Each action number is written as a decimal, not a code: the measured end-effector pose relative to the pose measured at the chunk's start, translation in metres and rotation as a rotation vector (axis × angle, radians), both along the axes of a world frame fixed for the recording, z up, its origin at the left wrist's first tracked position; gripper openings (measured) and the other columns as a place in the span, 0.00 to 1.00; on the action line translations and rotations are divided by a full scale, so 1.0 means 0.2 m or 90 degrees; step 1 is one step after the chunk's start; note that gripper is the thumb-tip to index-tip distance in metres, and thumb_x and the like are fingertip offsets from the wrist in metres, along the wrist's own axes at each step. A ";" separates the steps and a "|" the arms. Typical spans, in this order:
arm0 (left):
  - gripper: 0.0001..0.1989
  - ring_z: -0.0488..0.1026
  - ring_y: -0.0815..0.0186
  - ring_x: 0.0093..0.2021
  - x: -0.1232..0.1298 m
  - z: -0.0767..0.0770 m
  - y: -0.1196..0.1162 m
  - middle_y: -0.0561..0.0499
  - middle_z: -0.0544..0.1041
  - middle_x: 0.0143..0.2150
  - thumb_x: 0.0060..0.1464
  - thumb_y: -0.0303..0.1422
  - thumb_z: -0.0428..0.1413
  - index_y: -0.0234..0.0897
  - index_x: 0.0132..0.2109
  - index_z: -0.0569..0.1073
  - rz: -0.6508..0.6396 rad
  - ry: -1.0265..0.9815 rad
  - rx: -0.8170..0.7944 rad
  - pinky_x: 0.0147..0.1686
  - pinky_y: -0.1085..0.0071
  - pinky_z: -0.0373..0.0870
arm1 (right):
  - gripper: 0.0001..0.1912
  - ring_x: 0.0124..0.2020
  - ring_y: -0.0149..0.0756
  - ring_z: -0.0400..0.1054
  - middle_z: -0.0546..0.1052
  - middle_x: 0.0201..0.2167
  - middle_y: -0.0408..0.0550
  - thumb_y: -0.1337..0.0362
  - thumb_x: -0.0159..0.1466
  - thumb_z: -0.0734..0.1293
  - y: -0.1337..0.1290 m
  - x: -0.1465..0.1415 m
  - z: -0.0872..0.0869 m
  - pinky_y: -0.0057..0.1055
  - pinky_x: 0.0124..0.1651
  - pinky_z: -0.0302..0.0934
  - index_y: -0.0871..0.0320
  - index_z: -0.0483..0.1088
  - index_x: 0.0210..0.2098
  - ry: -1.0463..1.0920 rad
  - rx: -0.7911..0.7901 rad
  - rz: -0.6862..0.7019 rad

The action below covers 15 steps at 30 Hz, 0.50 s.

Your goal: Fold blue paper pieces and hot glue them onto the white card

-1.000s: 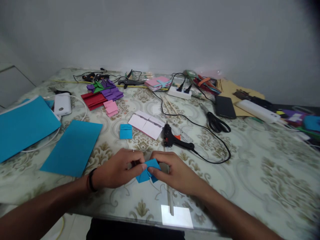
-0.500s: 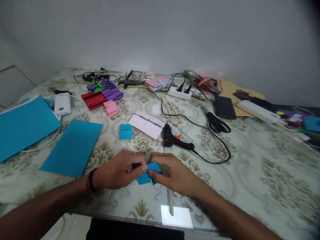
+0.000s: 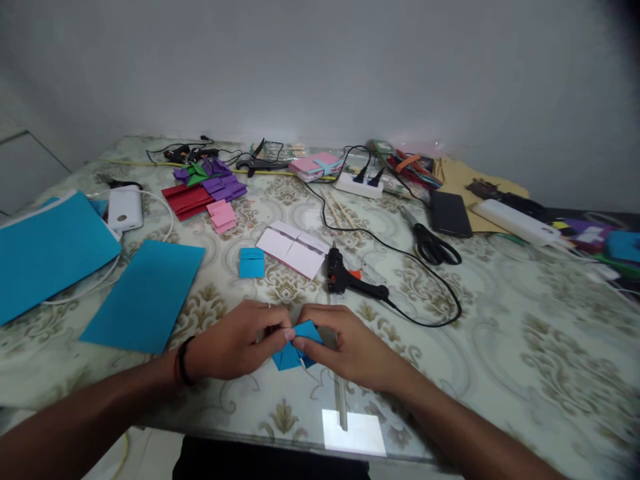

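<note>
I see a big table with a flower pattern, filling most of the frame. The largest blue sheet lies at the left edge, flat. A smaller blue sheet lies beside it, left of the middle, and I see no folds in it, so any work on those two looks not yet begun.

In the lower middle of the frame, the left hand and right hand are close together. Each grip is pinching the same folded blue paper, thumbs on top. It has some creases and flaps, so I think it is part done, with more left, but the fingers hide some of it.

Just above the hands, near the middle, lies a folded white paper. Folded red paper is at the upper left, with a smaller folded pink paper near it. Smallest is a blue square, left of the white one; its folds look finished.
</note>
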<state>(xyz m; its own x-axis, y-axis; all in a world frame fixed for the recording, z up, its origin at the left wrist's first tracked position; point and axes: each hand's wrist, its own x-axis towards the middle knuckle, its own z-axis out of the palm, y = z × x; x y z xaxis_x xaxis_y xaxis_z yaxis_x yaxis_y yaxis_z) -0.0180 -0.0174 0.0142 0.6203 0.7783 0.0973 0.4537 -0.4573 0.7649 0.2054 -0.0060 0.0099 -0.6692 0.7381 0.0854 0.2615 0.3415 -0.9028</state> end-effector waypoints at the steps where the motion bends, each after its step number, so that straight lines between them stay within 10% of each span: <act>1: 0.14 0.65 0.70 0.27 0.00 0.00 0.00 0.57 0.67 0.26 0.68 0.33 0.51 0.37 0.31 0.67 0.003 0.004 0.002 0.31 0.72 0.58 | 0.13 0.26 0.28 0.62 0.68 0.25 0.39 0.63 0.68 0.67 0.00 0.00 0.00 0.25 0.30 0.55 0.57 0.67 0.28 -0.002 0.002 -0.007; 15: 0.14 0.64 0.71 0.26 0.00 0.01 -0.01 0.57 0.68 0.25 0.66 0.32 0.52 0.37 0.30 0.66 0.032 0.018 0.015 0.29 0.73 0.58 | 0.14 0.27 0.31 0.64 0.71 0.26 0.41 0.61 0.70 0.67 0.01 0.01 -0.01 0.28 0.32 0.59 0.57 0.68 0.27 0.022 0.020 -0.042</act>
